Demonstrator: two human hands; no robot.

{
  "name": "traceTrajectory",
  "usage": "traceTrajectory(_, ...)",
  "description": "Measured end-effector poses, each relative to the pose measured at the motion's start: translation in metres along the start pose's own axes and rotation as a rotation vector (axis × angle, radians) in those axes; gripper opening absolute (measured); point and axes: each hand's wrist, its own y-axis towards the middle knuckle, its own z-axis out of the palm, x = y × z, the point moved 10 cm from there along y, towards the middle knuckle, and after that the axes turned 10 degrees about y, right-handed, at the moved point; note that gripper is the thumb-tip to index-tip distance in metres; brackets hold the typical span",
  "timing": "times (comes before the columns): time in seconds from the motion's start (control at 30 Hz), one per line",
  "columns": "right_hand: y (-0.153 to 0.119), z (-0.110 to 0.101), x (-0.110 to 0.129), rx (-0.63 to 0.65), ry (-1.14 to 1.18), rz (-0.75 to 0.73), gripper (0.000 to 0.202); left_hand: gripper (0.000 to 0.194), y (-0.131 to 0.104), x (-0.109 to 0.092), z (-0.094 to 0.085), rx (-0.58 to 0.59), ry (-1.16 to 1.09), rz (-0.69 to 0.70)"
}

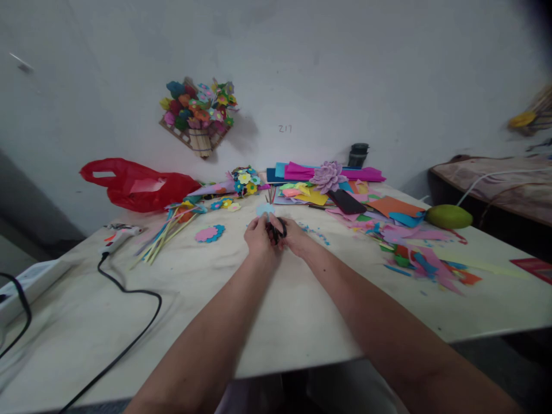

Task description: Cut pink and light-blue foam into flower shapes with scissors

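Two bare hands meet over the middle of a pale counter [302, 322]. The left hand [256, 234] has its fingers pinched shut on a light-blue disc [264, 210], held up just above the counter. The right hand [296, 237] is curled closed around the black handles of scissors [282, 227], beside the disc; how far the blades are open cannot be told. Left of the hands, a pink scalloped piece [204, 234] overlaps a blue one [220, 233]; both look fully cut. The disc seems less far along, its visible edge smooth rather than scalloped, though fingers hide part of it. Blue snippets [321, 236] just right of the hands suggest some trimming is done. Farther left are loose stems [160, 238] and small flowers [226, 203], with a glue gun [123, 237] lying nearer, apart from the hands. At the far side, a purple flower [328, 176] looks complete, beside coloured sheets [368, 174]; many scraps [435, 267] lie to the right. The two scalloped pieces lie loose, joined to no stem that can be seen.
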Motion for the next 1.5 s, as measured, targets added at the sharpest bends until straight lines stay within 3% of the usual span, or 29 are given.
traceTrajectory(0.67, 0.003, -0.004, -0.005, -0.019, 0.009, -0.013, 0.045, 0.026, 0.002, 0.003, 0.0, 0.006, 0.002, 0.003)
traceTrajectory(1.17, 0.001, -0.002, -0.001, -0.058, -0.02, -0.03, 0.029, 0.02, 0.003, 0.004, 0.003, 0.037, 0.001, 0.03)
traceTrajectory(1.4, 0.001, -0.005, 0.001, -0.073, -0.087, -0.003, 0.029, 0.022, 0.015, -0.004, 0.006, 0.164, 0.006, 0.083)
traceTrajectory(1.5, 0.001, -0.008, 0.004, -0.079, -0.128, -0.01, 0.028, 0.021, 0.026, -0.01, -0.005, 0.106, -0.015, 0.093)
